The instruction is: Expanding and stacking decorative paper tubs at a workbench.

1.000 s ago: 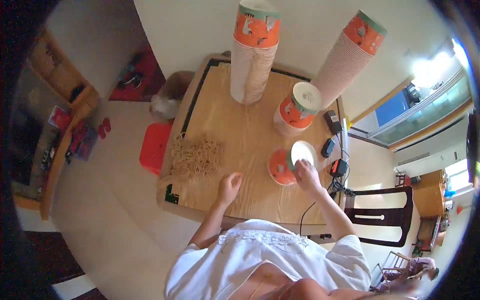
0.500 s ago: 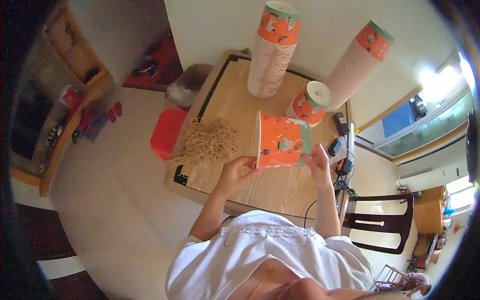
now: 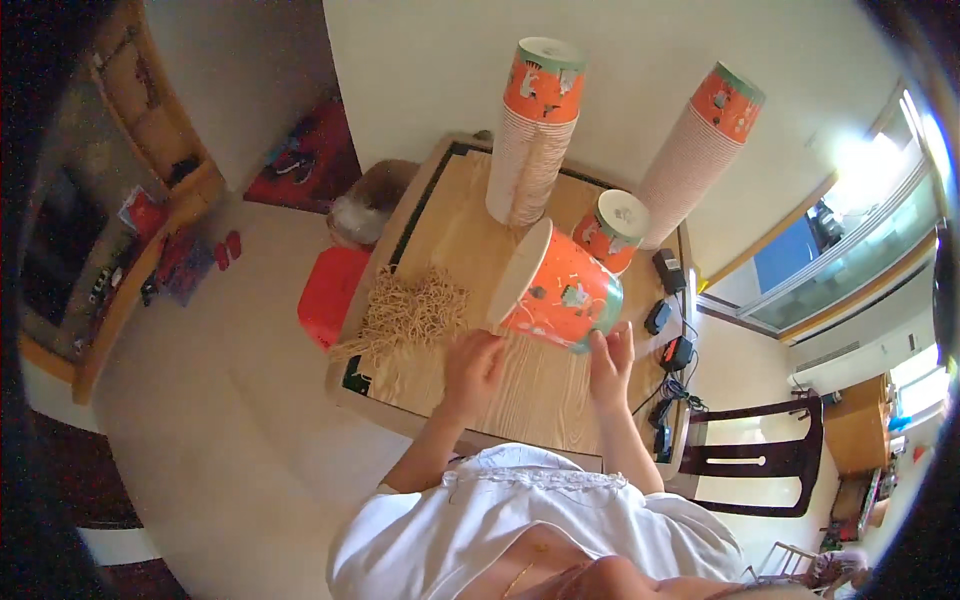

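An orange lidded paper tub hangs on its side above the wooden table, its white lid facing left. My right hand grips its bottom end. My left hand is just below the lid, fingers loosely curled, and I cannot tell if it touches the tub. A pile of tan rubber bands lies on the table left of my left hand.
Two tall stacks of orange tubs stand at the table's back, with one lidded tub between them. Chargers and cables lie along the right edge. A red stool is left, a dark chair right.
The tub was lifted off the table, tipped onto its side and now sits further right and tilted. My left hand dropped from the lid to below it.
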Motion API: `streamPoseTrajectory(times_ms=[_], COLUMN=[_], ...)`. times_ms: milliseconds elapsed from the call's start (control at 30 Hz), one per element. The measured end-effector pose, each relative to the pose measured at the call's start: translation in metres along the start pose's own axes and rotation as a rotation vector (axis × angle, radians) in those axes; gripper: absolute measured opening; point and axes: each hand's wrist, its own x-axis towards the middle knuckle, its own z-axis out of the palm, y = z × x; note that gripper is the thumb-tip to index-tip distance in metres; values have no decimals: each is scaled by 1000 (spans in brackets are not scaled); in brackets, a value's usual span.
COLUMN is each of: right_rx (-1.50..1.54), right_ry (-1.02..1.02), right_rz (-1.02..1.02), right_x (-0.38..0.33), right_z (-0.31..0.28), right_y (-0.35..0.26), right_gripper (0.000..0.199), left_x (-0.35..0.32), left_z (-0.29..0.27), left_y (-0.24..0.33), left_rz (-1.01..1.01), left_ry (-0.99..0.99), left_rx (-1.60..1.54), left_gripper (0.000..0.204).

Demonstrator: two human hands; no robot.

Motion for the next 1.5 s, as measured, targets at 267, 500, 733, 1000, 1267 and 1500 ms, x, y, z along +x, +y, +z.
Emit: streamPoseTrajectory(times_ms=[267,500,733,1000,1267,1500], right_rx=[119,-101,-683,-825,-1349,-874], right_ry=[-405,-619,-526,-307,-418,-335], right_rz=[234,285,44,-309,-70,197], right_x=[20,-4,-1,25,38,25], right_z=[-56,-49,-41,39,55,11], right_y=[7,25,33,-14,30,104], right_gripper=[14,18,27,16,32,15], left_x=[37,64,52,-3,-43,-65], left_z=[-36,-37,0,50,58,58], left_y=[-41,-64,-7,15,-2,-6], left_rz=[-422,-950,-583,-164,-33,-168], left_ry=[486,-97,-153,-283,-374,-406], left_rx=[-55,-853,-617,141,277,199], left_gripper=[11,36,60,64,34,34])
